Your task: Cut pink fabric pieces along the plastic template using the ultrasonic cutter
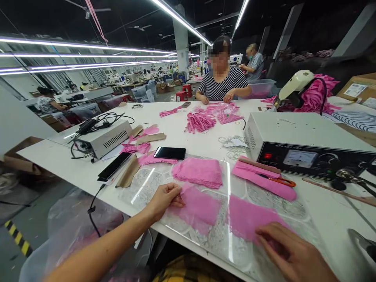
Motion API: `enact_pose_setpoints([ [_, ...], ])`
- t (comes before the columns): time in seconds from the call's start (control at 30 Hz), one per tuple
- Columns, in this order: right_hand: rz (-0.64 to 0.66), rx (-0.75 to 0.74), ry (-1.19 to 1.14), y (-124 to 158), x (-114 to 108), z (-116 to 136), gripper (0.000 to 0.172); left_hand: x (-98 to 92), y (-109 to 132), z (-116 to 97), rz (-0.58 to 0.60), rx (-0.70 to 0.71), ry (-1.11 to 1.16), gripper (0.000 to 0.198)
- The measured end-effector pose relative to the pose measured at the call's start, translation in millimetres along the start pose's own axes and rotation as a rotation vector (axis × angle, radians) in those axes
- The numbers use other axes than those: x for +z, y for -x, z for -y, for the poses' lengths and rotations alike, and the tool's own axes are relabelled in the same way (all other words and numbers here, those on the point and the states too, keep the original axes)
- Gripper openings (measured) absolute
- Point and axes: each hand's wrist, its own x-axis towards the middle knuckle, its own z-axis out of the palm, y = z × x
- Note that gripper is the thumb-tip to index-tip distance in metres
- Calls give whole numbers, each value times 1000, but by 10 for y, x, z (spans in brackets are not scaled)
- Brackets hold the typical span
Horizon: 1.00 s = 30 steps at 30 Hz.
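Note:
My left hand point(163, 199) pinches the left edge of a thin pink fabric piece point(199, 209) lying on a clear plastic sheet point(211, 235) at the table's near edge. My right hand point(289, 252) rests with fingers pressed flat on a second pink fabric piece point(249, 219) to its right. A stack of pink fabric pieces point(198, 172) lies just beyond them on the same sheet.
A grey control box point(305, 143) with a dial stands at right, folded pink fabric and orange scissors point(279, 181) before it. Two phones point(169, 153) and a smaller grey box point(102, 141) lie at left. Across the white table point(188, 135) a person in stripes handles pink tassels point(201, 121).

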Motion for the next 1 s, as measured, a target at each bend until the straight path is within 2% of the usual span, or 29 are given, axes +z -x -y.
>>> enact_pose_setpoints([
  [0.07, 138, -81, -4, -175, 158, 286, 12, -79, 38, 78, -14, -19, 42, 48],
  [0.17, 228, -158, 42, -358, 435, 601, 17, -131, 58, 174, -20, -33, 96, 47],
  [0.23, 258, -175, 105, -424, 586, 694, 16, -142, 60, 218, -18, -41, 134, 46],
  [0.33, 279, -173, 183, -486, 702, 718, 15, -148, 63, 252, 2, -62, 194, 44],
  [0.5, 380, -166, 176, -587, 677, 748, 20, -211, 56, 273, 63, -108, 231, 44],
  [0.73, 437, -173, 143, -607, 710, 884, 19, -394, 39, 319, 106, -103, 64, 36],
  [0.87, 397, -208, 143, -577, 816, 866, 18, -476, 47, 292, 96, -8, -109, 22],
  [1.0, 403, -217, 120, -578, 835, 833, 21, -550, 70, 203, 28, 171, -313, 13],
])
